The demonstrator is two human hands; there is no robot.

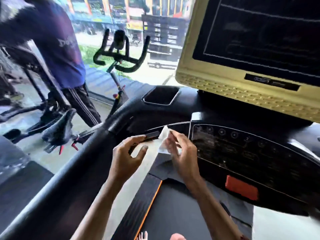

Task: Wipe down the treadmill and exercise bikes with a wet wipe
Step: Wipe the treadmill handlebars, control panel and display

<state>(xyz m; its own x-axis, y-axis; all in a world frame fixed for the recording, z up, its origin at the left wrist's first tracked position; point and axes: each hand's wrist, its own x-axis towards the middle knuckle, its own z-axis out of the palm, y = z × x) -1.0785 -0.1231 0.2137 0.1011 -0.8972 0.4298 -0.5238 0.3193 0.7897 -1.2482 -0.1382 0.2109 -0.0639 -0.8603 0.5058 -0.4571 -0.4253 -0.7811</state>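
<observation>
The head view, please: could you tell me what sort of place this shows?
Probably a gym: a treadmill console with a screen above it, and an exercise bike standing by the large window.

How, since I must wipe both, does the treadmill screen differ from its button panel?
The screen stands upright in a cream frame; the button panel lies below it, black and curved. The screen shows only thin lines; the button panel carries round buttons. Both are dark-faced, on one console.

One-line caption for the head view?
Right hand holds a wet wipe at the treadmill console; left hand open beside it.
</observation>
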